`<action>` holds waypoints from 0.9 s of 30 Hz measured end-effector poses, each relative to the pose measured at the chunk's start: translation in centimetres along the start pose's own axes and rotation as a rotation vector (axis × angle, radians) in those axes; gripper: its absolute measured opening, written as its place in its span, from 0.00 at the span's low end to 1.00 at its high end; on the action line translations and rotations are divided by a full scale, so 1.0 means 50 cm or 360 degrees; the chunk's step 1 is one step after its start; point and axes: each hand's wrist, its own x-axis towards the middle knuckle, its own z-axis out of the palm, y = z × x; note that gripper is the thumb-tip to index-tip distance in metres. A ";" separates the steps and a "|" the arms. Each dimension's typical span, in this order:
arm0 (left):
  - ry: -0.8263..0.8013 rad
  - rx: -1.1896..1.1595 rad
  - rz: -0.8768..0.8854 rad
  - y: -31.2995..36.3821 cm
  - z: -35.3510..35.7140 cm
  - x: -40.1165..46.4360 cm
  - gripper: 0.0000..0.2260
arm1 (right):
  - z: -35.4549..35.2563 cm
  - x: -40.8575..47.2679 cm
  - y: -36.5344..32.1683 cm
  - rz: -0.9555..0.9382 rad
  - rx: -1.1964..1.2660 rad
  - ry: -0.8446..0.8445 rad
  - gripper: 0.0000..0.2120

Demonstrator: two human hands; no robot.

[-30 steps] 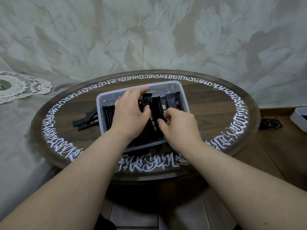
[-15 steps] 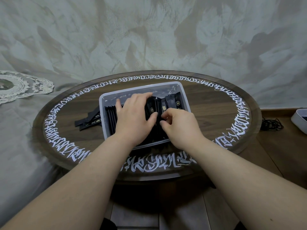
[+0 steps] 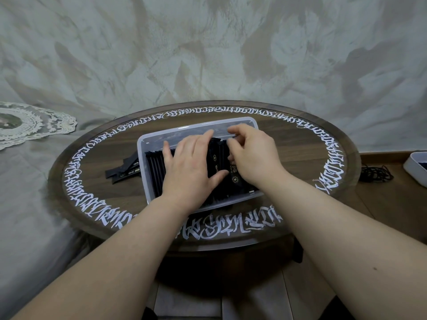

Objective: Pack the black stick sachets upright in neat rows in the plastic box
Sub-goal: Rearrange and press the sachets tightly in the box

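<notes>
left hand [image 3: 189, 172] flat on the black stick sachets [image 3: 156, 168] standing in the plastic box [image 3: 142, 158]; right hand [image 3: 251, 155] pinching one at the right end; loose sachets [image 3: 124, 172] just left of box, nearer left hand

Plastic box [image 3: 151, 144] set mid-surface [image 3: 288, 153]. Stick sachets [image 3: 155, 167] stood in rows inside. Loose sachets [image 3: 124, 173] laid left of box. Left hand [image 3: 189, 169] placed over rows, right hand [image 3: 251, 155] just right of it.

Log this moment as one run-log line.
stage: packing | left hand: flat on upright sachets in plastic box | right hand: fingers curled among sachets | loose sachets: on table
</notes>
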 end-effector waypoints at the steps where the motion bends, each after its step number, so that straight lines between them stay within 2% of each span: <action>1: 0.0002 -0.0016 0.0010 0.000 -0.001 -0.001 0.36 | 0.002 0.004 -0.005 -0.0016 -0.0037 -0.0046 0.14; 4: 0.0029 -0.0070 0.0027 -0.002 -0.002 -0.004 0.32 | 0.010 0.014 -0.007 -0.0058 -0.0243 -0.0149 0.14; 6: 0.0040 -0.0092 0.0027 -0.003 -0.003 -0.005 0.30 | 0.014 0.017 -0.007 -0.0052 -0.0240 -0.0158 0.11; 11: 0.0046 -0.0131 0.0025 -0.002 -0.004 -0.001 0.29 | 0.014 0.023 -0.015 0.0030 -0.0065 -0.0175 0.04; 17: 0.0024 -0.0150 0.0019 0.000 -0.002 -0.001 0.32 | 0.021 0.016 -0.019 -0.0016 0.0027 -0.0198 0.04; 21: 0.0021 -0.0102 0.0045 -0.006 0.001 -0.003 0.35 | 0.015 0.012 -0.014 0.0018 0.0266 -0.0112 0.04; 24: 0.0021 -0.0070 0.0068 -0.010 0.001 -0.002 0.34 | 0.008 0.008 -0.010 0.0039 0.0478 -0.0019 0.08; 27: 0.0002 -0.0067 0.0054 -0.012 0.000 0.000 0.33 | 0.005 0.012 -0.004 0.0071 0.0559 -0.0047 0.08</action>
